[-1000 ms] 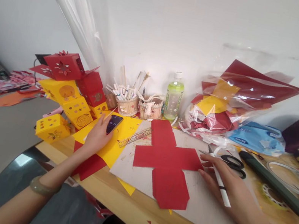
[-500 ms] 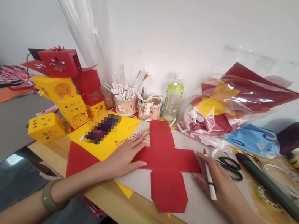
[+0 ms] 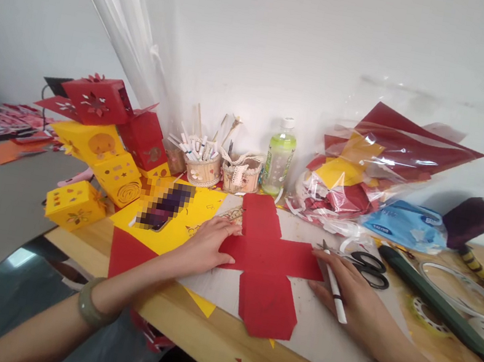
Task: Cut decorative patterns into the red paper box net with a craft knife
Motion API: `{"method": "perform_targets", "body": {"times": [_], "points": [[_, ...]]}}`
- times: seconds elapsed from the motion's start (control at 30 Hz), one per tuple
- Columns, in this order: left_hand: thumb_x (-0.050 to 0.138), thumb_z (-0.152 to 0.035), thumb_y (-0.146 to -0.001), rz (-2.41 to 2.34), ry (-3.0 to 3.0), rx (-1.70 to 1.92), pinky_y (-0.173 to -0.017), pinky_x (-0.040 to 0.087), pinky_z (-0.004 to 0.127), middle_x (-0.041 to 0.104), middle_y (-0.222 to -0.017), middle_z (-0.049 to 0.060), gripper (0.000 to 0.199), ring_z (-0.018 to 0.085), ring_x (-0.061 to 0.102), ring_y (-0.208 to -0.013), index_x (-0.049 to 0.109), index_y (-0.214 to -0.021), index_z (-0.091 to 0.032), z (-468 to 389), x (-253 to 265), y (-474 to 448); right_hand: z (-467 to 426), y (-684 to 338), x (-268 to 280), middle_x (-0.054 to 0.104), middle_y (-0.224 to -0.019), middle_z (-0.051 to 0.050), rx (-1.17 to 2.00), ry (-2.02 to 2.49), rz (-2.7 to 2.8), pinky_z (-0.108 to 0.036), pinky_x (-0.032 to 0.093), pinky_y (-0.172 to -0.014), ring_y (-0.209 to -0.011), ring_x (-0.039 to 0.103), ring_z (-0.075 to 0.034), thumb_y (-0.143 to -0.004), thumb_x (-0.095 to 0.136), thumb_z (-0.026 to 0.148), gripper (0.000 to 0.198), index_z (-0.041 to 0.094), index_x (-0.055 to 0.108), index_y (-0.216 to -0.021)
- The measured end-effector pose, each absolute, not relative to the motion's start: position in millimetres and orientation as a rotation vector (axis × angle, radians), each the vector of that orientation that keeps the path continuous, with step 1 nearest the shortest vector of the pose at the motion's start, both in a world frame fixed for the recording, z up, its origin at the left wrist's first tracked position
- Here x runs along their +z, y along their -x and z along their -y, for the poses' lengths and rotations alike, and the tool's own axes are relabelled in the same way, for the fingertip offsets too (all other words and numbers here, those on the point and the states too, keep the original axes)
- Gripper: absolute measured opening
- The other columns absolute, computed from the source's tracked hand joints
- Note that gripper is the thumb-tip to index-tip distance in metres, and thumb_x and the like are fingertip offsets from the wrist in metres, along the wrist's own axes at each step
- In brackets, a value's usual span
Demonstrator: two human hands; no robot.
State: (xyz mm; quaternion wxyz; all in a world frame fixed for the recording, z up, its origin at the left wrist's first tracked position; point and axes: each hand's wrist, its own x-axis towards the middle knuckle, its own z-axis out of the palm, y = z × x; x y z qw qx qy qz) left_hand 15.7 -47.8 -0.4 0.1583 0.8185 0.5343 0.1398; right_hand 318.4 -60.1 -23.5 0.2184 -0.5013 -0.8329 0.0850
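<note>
A red cross-shaped paper cutout (image 3: 264,253) lies flat on a greyish board (image 3: 222,293). My left hand (image 3: 205,243) holds its left flap, thumb at the near edge and fingers at the far edge. At the right flap, the thumb and fingertips of my right hand (image 3: 345,283) are close to the paper's edge; whether they touch it I cannot tell. A white pen (image 3: 335,288) with a dark pointed tip and dark band rests between the fingers of that hand, tip pointing away from me. Black-handled scissors (image 3: 369,269) lie just beyond my right hand.
Yellow paper boxes (image 3: 116,174) and red paper boxes (image 3: 97,99) are stacked at left, near a phone (image 3: 169,206). Along the wall stand pen pots (image 3: 201,171), a bottle (image 3: 280,156) and a bag of paper scraps (image 3: 348,187). A dark green tool (image 3: 431,302) lies at right.
The lower flap of the red cutout has shifted slightly left and away from me. Both hands keep nearly the same pose, and the view has turned slightly.
</note>
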Motion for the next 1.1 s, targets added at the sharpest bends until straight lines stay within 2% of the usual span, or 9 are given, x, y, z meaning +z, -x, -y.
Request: {"method": "perform_targets", "body": {"times": [0.13,0.27,0.37,0.5,0.6,0.7,0.83,0.97,1.1], "points": [[0.076,-0.026,-0.069,-1.501,-2.317,0.298,-0.091,0.046,0.045,0.059,-0.112,0.008,0.048,0.028,0.052,-0.108,0.056,-0.112,-0.019,31,4,-17,59,-319,-25,0.055,-0.129,-0.017,0.252,1.366,2.293,-0.05,0.046,-0.094,-0.118,0.053,-0.032,-0.088,0.045,0.042,0.044,0.02,0.046,-0.126],[0.06,-0.035,-0.087,-1.479,-2.29,0.251,-0.087,0.048,0.042,0.057,-0.111,0.008,0.032,0.022,0.056,-0.101,0.056,-0.11,-0.015,19,6,-17,59,-319,-26,0.058,-0.126,-0.016,0.29,1.352,2.269,-0.05,0.046,-0.093,-0.117,0.054,-0.033,-0.087,0.048,0.041,0.044,0.021,0.046,-0.126],[0.055,-0.036,-0.09,-1.476,-2.277,0.361,-0.084,0.049,0.041,0.056,-0.111,0.008,0.029,0.02,0.057,-0.098,0.056,-0.11,-0.014,21,5,-20,60,-319,-24,0.057,-0.127,-0.017,0.334,1.354,2.234,-0.052,0.045,-0.093,-0.117,0.054,-0.035,-0.086,0.049,0.04,0.044,0.02,0.045,-0.126],[0.064,-0.02,-0.082,-1.458,-2.233,0.643,-0.081,0.048,0.034,0.057,-0.099,0.003,0.014,0.016,0.056,-0.09,0.056,-0.094,-0.016,37,5,-24,62,-322,-22,0.058,-0.126,-0.015,0.428,1.331,2.163,-0.049,0.048,-0.089,-0.11,0.059,-0.032,-0.087,0.047,0.035,0.039,0.024,0.042,-0.124],[0.062,-0.007,-0.077,-1.451,-2.188,0.872,-0.084,0.043,0.032,0.055,-0.097,0.0,0.018,0.016,0.053,-0.092,0.053,-0.086,-0.019,51,5,-25,65,-324,-20,0.062,-0.119,-0.012,0.495,1.298,2.081,-0.047,0.049,-0.088,-0.106,0.062,-0.029,-0.088,0.046,0.033,0.035,0.026,0.04,-0.121],[0.06,-0.009,-0.079,-1.461,-2.089,1.067,-0.084,0.042,0.032,0.053,-0.096,0.0,0.014,0.016,0.052,-0.09,0.052,-0.086,-0.02,59,2,-25,68,-324,-17,0.059,-0.12,-0.013,0.567,1.262,1.986,-0.044,0.051,-0.085,-0.106,0.062,-0.027,-0.09,0.044,0.037,0.032,0.027,0.038,-0.12],[0.059,-0.017,-0.084,-1.501,-1.845,1.243,-0.081,0.047,0.033,0.056,-0.09,0.001,0.01,0.015,0.055,-0.085,0.054,-0.092,-0.016,55,-12,-27,72,-318,-10,0.057,-0.123,-0.013,0.666,1.235,1.921,-0.044,0.053,-0.082,-0.094,0.067,-0.025,-0.089,0.047,0.044,0.03,0.028,0.041,-0.114],[0.055,-0.035,-0.09,-1.497,-1.654,1.305,-0.079,0.051,0.037,0.057,-0.106,0.007,0.029,0.018,0.059,-0.091,0.054,-0.11,-0.014,49,-31,-35,74,-313,-3,0.06,-0.117,-0.01,0.745,1.214,1.877,-0.044,0.054,-0.079,-0.087,0.068,-0.024,-0.088,0.048,0.048,0.028,0.028,0.045,-0.108],[0.055,-0.035,-0.091,-1.499,-1.59,1.308,-0.081,0.051,0.039,0.056,-0.112,0.008,0.032,0.019,0.058,-0.095,0.053,-0.115,-0.015,53,-42,-47,70,-309,3,0.059,-0.103,-0.006,0.725,1.188,1.778,-0.041,0.053,-0.083,-0.093,0.066,-0.023,-0.088,0.05,0.047,0.026,0.028,0.04,-0.103]]}}
